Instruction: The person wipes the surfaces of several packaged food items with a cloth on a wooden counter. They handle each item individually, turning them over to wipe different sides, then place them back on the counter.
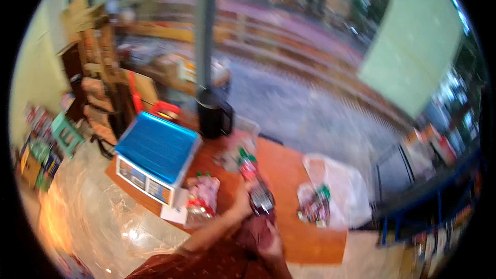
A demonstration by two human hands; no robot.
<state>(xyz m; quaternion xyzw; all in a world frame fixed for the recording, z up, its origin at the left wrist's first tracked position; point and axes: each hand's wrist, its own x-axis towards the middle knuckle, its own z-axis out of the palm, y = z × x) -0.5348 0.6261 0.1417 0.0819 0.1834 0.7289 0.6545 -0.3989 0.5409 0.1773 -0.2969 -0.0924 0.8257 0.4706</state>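
Note:
My left hand is closed around a plastic bottle with dark contents, held over the wooden table. Below the bottle, my right hand touches a dark reddish cloth or bag; blur hides how its fingers grip. A red item with a green top shows just beyond the bottle. Left of my hands lies a clear bag of red and pink items. To the right, a filled plastic bag with a green top rests beside a white plastic bag.
A weighing scale with a blue platform occupies the table's left side. Behind it stand a black jug or kettle and a grey post. A green plastic stool is on the floor at left; a dark rack stands at right.

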